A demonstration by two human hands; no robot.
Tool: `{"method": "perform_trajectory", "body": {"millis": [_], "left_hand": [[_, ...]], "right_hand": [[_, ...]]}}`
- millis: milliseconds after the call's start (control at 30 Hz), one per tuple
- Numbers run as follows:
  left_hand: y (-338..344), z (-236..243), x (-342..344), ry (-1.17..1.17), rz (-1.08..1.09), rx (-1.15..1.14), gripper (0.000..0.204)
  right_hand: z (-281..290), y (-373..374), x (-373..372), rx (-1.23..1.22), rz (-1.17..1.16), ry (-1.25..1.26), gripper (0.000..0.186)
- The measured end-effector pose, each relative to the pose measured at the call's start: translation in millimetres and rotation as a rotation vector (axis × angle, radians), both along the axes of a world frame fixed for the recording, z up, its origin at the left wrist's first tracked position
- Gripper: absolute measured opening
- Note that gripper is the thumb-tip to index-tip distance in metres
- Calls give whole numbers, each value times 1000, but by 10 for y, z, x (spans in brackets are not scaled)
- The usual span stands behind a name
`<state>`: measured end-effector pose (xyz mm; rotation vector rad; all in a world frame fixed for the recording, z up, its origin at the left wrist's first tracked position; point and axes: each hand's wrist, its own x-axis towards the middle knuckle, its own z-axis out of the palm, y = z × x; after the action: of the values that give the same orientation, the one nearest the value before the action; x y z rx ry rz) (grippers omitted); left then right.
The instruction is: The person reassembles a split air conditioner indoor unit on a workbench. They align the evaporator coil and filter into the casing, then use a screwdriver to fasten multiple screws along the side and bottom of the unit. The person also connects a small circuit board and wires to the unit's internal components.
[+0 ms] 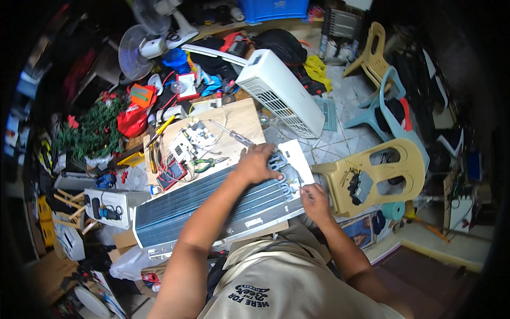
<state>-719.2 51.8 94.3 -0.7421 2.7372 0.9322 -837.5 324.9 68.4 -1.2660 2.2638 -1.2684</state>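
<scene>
A long air-conditioner indoor unit [196, 199] with a dark finned coil lies across a wooden board [239, 120]. My left hand [257, 162] grips its upper edge at the right end, thumb toward the bent tubes [283, 180] and fingers curled over the top. My right hand [314, 199] is closed at the white right end, pinching something too small to make out. On the board sit circuit boards [194, 140] with wires, a screwdriver [239, 137], green-handled pliers [203, 165] and a red multimeter [170, 175].
A white casing [281, 95] stands behind the board. Plastic chairs [404, 170] are at the right, one holding a dark device [362, 187]. Fans [133, 53], an artificial tree [87, 133] and clutter lie back left. A white appliance [106, 206] sits at the left.
</scene>
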Motion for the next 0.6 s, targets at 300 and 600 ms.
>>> {"method": "perform_trajectory", "body": {"millis": [300,600], "left_hand": [[993,305,957,571,261,-132,53],[889,349,920,428,773,-264,19]], "right_hand": [[228,-1693,-510,26,245,25,14],[-631,-3411,-339,742,638,261,52]]}}
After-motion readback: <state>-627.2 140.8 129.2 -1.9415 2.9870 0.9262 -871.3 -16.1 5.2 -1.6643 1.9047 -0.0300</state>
